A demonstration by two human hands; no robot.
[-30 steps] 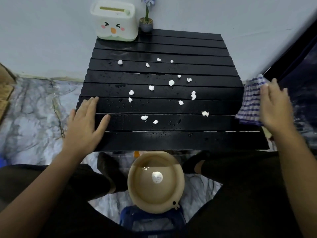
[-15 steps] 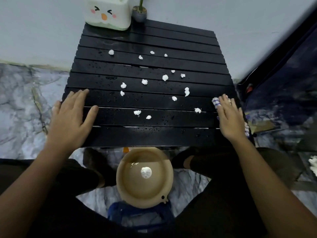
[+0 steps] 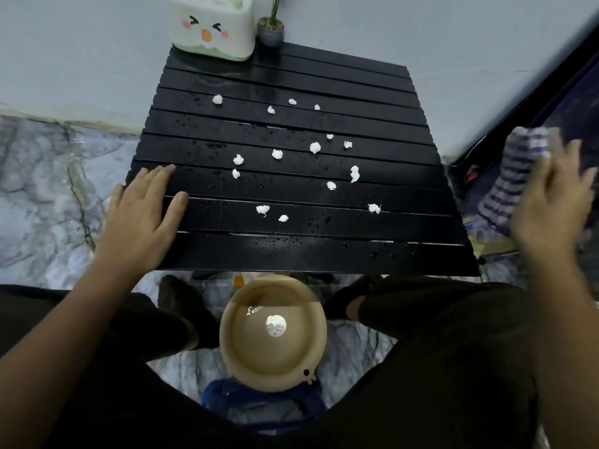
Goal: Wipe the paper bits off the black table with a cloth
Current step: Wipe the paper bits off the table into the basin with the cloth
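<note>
The black slatted table [image 3: 324,254] is wet with droplets, and several white paper bits [image 3: 314,147] lie scattered over its middle. My left hand [image 3: 142,215] rests flat, fingers spread, on the table's near left corner. My right hand [image 3: 551,202] is off the table's right side, blurred, gripping a blue-and-white checked cloth [image 3: 512,176] that hangs beyond the right edge.
A tan bowl [image 3: 246,361] holding one paper wad stands on a blue stool below the table's near edge, between my knees. A white cartoon-face box [image 3: 210,30] and a small potted plant [image 3: 271,34] stand at the table's far edge by the wall. Marble floor lies left.
My right hand with the cloth has moved off the table's near right corner, out to the right and up. My left hand has stayed put. The paper bits have not moved.
</note>
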